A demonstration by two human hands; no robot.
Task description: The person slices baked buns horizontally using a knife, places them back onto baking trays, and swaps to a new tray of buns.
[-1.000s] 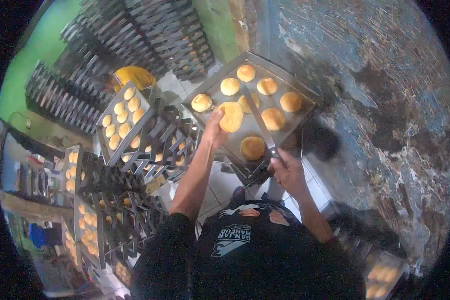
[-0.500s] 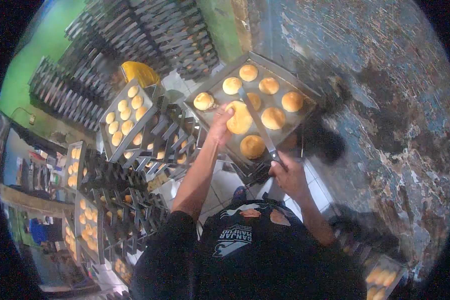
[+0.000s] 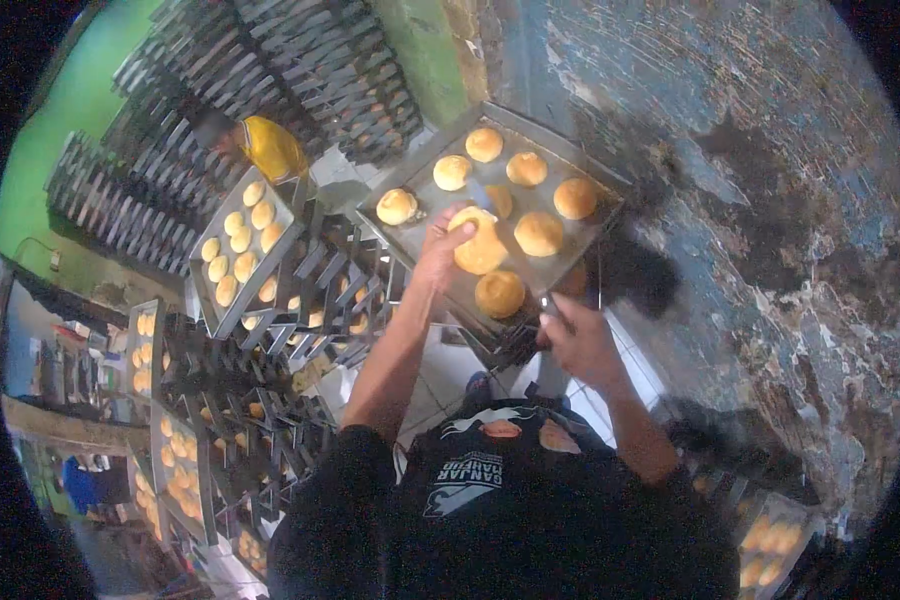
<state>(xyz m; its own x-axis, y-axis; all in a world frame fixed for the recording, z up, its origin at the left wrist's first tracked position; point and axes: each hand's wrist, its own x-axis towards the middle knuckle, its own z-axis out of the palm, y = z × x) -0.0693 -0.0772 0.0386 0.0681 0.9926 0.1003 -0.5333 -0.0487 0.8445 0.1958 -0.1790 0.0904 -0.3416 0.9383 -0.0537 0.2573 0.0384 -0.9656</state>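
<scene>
My left hand [image 3: 444,248] grips a round golden bun [image 3: 480,252] by its left side, thumb on its face, above the tray. In my right hand [image 3: 578,338] is the dark handle of a long knife [image 3: 507,238]. Its blade slants up and left along the bun's right edge; whether it cuts into the bun I cannot tell. Below both hands lies a square metal baking tray [image 3: 425,160] with several more buns, among them one [image 3: 499,294] near the front corner and one [image 3: 398,206] at the left corner.
Stacked trays of buns [image 3: 242,245] stand to my left, with more racks [image 3: 185,470] lower down. Piled metal trays [image 3: 260,70] line the far wall. A person in a yellow shirt [image 3: 272,148] bends behind the left stack. A peeling wall [image 3: 750,230] rises close on my right.
The knife blade has turned and lies closer against the held bun. The person in yellow shows more, with the head now in view. My view has shifted slightly.
</scene>
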